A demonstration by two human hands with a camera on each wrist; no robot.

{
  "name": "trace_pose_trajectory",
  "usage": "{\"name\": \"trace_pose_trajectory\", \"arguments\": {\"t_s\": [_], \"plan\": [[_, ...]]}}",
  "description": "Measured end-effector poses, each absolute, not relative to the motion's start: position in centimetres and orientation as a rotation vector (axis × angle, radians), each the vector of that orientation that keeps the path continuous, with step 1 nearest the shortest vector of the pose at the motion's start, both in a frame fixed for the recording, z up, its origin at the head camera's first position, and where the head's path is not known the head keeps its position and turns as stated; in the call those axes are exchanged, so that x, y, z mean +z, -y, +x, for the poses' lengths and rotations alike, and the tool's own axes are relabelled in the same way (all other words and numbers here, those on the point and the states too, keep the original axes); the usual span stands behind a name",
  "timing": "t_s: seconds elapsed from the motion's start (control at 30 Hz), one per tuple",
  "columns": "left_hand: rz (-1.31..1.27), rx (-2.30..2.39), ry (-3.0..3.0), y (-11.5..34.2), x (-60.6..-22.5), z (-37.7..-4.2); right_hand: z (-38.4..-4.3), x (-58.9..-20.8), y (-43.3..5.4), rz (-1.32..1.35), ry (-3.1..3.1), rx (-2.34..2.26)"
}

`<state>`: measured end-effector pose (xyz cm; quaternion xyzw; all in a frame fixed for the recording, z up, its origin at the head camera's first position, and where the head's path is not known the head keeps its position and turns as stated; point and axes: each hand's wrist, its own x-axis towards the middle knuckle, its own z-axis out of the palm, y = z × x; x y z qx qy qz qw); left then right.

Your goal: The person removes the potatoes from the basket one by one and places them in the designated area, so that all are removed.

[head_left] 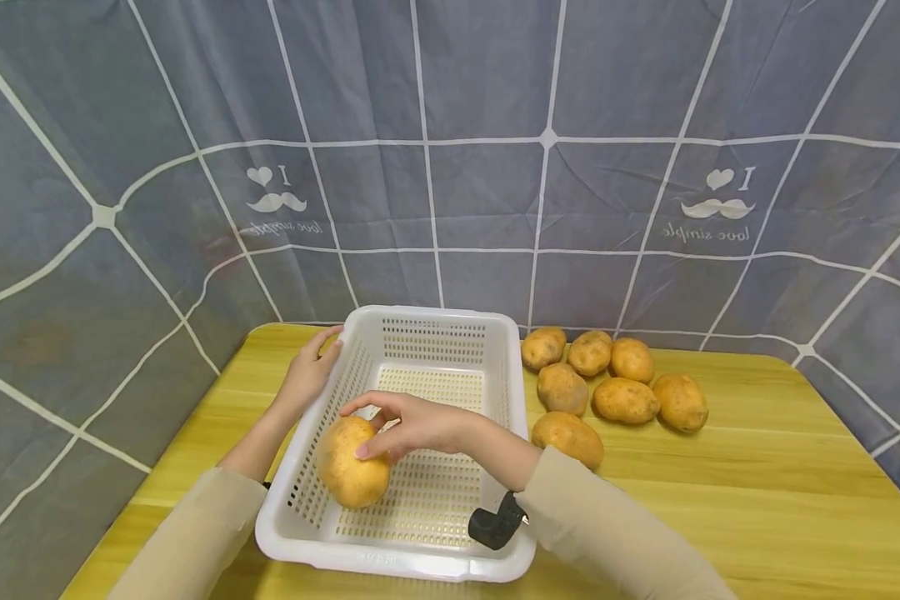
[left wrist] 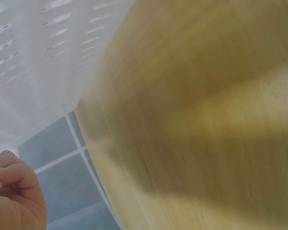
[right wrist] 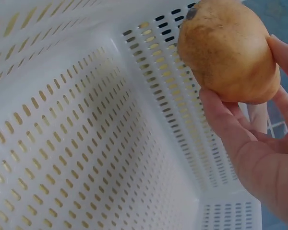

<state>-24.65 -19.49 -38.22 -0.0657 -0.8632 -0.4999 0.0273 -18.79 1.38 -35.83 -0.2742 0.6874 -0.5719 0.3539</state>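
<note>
A large potato [head_left: 354, 467] is held between the thumb and fingers of my right hand [head_left: 412, 425], inside the near left part of a white perforated basket [head_left: 393, 560]. The right wrist view shows the same potato [right wrist: 228, 52], with a dark spot at its end, gripped by the right hand [right wrist: 264, 153] above the basket floor. My left hand [head_left: 307, 375] rests against the basket's left rim with its fingers bent over the edge. In the left wrist view, only part of the left hand [left wrist: 17, 191] shows beside the basket wall [left wrist: 43, 62].
Several potatoes [head_left: 625, 401] lie grouped on the wooden table [head_left: 727, 492] to the right of the basket. A grey checked cloth [head_left: 487, 192] hangs behind and beside the table. A black wrist camera [head_left: 495, 525] sits at the right cuff.
</note>
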Motion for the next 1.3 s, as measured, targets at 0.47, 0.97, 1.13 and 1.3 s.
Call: {"name": "trace_pose_trajectory", "arguments": {"t_s": [0.47, 0.97, 1.13, 1.3], "plan": [[-0.193, -1.532, 2.666, 19.4, -38.2, -24.9, -19.5, -34.5, -3.4, -0.438, -1.738, -1.640], [-0.209, -1.552, 2.661, 19.5, -38.2, -24.9, -19.2, -33.4, -5.0, -0.478, -1.751, -1.683], [-0.216, -1.559, 2.655, 19.6, -38.3, -24.8, -19.1, -32.9, -5.8, -0.477, -1.778, -1.681], [-0.219, -1.560, 2.648, 19.6, -38.4, -24.8, -19.1, -32.8, -6.7, -0.483, -1.772, -1.698]]}}
